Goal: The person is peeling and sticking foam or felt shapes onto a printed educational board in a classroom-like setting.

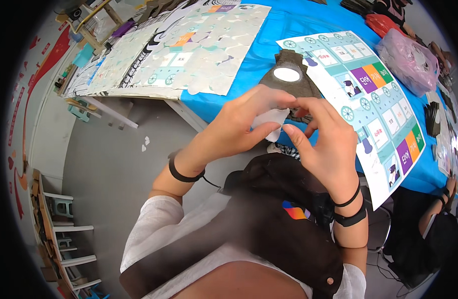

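Note:
In front of my chest, both hands are raised just beyond the table's near edge. My left hand [244,119] pinches a small, thin white paper-like piece [271,119] between thumb and fingers. My right hand [331,134] curls in from the other side, its thumb tip at the piece's edge; its fingertips nearly meet those of my left hand. Just beyond them, dark grey fabric pieces [281,85] lie on the table with a white oval [287,74] on top. The fingers partly hide the white piece and the near end of the fabric.
A printed sheet [371,107] lies right of the fabric on the blue table cover [259,60]. Another sheet [209,55], covered with pale round pieces, lies far left. A pink plastic bag [408,60] stands far right; a person's arm [430,214] shows at right. White scraps [145,143] dot the floor.

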`<state>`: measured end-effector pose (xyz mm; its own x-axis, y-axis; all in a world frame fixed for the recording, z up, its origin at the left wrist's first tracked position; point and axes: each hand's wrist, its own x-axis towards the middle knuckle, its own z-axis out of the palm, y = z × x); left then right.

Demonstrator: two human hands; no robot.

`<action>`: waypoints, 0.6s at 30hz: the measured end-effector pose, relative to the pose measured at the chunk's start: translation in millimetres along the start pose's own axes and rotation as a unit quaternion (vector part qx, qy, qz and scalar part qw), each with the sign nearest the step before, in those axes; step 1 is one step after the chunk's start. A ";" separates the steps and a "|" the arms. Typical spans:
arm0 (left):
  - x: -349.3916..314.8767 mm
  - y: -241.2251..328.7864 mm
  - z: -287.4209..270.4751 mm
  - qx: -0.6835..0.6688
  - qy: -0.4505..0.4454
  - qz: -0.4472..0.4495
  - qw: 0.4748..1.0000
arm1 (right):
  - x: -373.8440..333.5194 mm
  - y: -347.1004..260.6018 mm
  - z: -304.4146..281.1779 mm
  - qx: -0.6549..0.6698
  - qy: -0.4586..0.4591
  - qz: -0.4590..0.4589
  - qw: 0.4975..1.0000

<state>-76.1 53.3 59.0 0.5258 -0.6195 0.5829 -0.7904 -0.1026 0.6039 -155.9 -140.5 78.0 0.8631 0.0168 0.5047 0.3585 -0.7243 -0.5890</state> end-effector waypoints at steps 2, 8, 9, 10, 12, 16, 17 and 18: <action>-0.9 1.4 3.9 0.011 -0.022 0.006 1.000 | -2.2 4.2 2.8 -0.015 -0.007 -0.013 1.000; -12.4 -7.2 13.3 -0.062 -0.031 -0.039 0.997 | -0.8 14.1 5.5 -0.052 -0.027 -0.055 0.997; -15.2 -7.3 12.8 -0.084 -0.035 -0.052 0.994 | -1.3 16.0 8.0 -0.052 -0.026 -0.058 0.997; -16.1 -7.1 13.5 -0.109 -0.041 -0.064 0.991 | -2.8 19.1 10.6 -0.068 -0.027 -0.064 0.995; -16.8 -2.7 15.6 -0.119 -0.006 -0.085 0.989 | -2.9 21.7 13.6 -0.082 -0.018 -0.068 0.994; -26.8 -17.3 9.9 -0.123 0.035 -0.209 0.969 | -0.6 24.3 19.9 -0.054 0.050 -0.071 0.995; -28.1 -20.9 10.8 -0.124 0.037 -0.207 0.970 | -0.7 24.4 18.9 -0.044 0.054 -0.056 0.996; -29.4 -23.4 11.8 -0.157 0.044 -0.232 0.959 | -0.1 24.4 18.3 -0.035 0.058 -0.040 0.997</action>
<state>-76.8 64.7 21.3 0.8331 -0.4949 0.2469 -0.3382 -0.1027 0.9355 -140.7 -145.6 52.0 0.7846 0.0000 0.6200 0.3956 -0.7700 -0.5007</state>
